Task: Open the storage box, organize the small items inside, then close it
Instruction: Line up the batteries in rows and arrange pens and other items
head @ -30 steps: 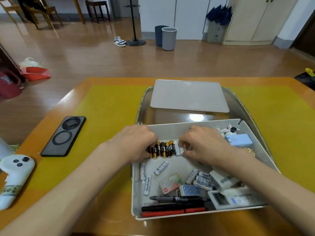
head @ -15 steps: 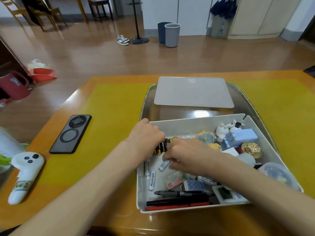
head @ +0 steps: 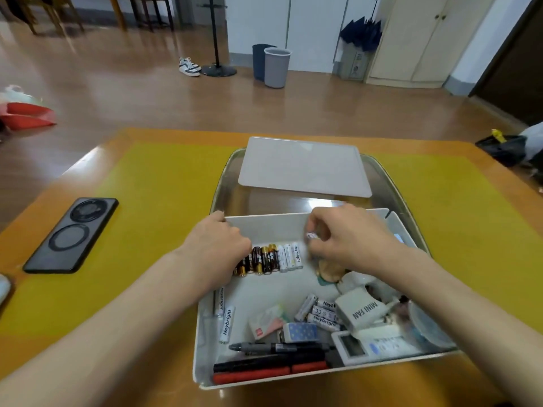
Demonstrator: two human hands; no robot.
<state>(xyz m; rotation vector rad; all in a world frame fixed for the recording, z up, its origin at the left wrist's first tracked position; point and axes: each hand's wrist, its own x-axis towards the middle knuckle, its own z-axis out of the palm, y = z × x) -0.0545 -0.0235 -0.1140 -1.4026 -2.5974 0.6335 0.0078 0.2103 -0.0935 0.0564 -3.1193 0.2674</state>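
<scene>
- Two hands worked inside the open white storage box (head: 205, 333), which sat near the front edge of the table (head: 147, 201), its long axis running left to right.
- The left hand (head: 219, 251) rested with curled fingers against the left end of a row of batteries (head: 271, 258) by the box's far wall; whether it gripped any, I cannot tell.
- The right hand (head: 345, 236) pinched one small battery (head: 312, 235) just above the row's right end.
- The row's batteries lay side by side, each pointing front to back; the white ones read "Heybright".
- A white box (head: 360, 311) near the right wall read "MINI FAN".
- The lid (head: 305, 167) lay flat behind the box.
</scene>
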